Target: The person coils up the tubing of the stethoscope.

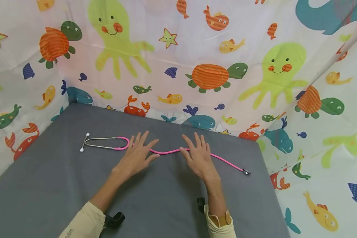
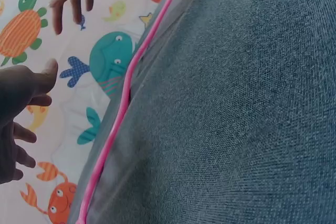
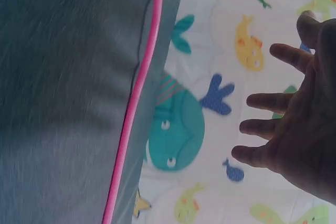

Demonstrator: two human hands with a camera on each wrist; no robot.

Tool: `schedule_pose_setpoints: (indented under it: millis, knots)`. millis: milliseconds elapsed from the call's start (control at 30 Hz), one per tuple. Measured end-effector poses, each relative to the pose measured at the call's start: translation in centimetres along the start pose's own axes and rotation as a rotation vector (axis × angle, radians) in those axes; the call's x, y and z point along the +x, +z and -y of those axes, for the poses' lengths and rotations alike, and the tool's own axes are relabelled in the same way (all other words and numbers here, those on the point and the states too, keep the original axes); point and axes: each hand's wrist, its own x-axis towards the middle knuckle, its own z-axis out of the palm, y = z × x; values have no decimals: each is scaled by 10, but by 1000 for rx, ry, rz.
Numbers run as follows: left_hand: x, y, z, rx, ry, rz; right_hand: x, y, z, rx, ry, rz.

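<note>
A stethoscope (image 1: 166, 152) with pink tubing lies stretched across the grey table in the head view. Its metal ear tubes and white eartips point left, and the metal chest piece (image 1: 246, 172) is at the right end. My left hand (image 1: 136, 155) hovers over the tubing near the yoke, fingers spread. Farther right my right hand (image 1: 198, 158) is likewise spread above the tubing, hiding a short stretch of it. Both wrist views show the pink tubing (image 2: 123, 98) on the cloth, apart from the fingers. Neither hand holds anything.
Grey cloth (image 1: 166, 205) covers the table. A curtain (image 1: 172, 59) printed with sea animals hangs behind it and along both sides. A pale pole (image 1: 336, 59) slants down at the right. Black curved pieces (image 1: 115, 219) stick out by both sleeves.
</note>
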Motion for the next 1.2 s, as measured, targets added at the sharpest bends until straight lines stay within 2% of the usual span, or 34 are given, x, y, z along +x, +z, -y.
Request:
schedule_pose_setpoints:
  millis: [100, 300, 533, 667, 767, 867, 967, 1100, 1200]
  knots:
    - [-2, -2, 6, 0, -2, -19, 6, 9, 13, -14, -49, 17]
    - [-11, -8, 28, 16, -26, 6, 18, 29, 39, -58, -132, 143]
    - [-18, -25, 78, 44, -101, 58, 37, 58, 62, -121, -213, 283]
    - [-23, -29, 107, 73, -184, 77, 37, 68, 63, -155, -196, 294]
    - [-27, -29, 125, 94, -216, 102, 33, 71, 60, -181, -176, 279]
    - [-33, -29, 138, 84, -216, 115, 30, 72, 55, -172, -202, 273]
    - [-36, -27, 145, 91, -169, 78, 28, 72, 50, -122, -238, 293]
    - [-33, -23, 146, 145, -91, 44, 24, 66, 44, -51, -231, 317]
    - [-30, -20, 139, 184, -63, 64, 17, 55, 42, -25, -234, 294]
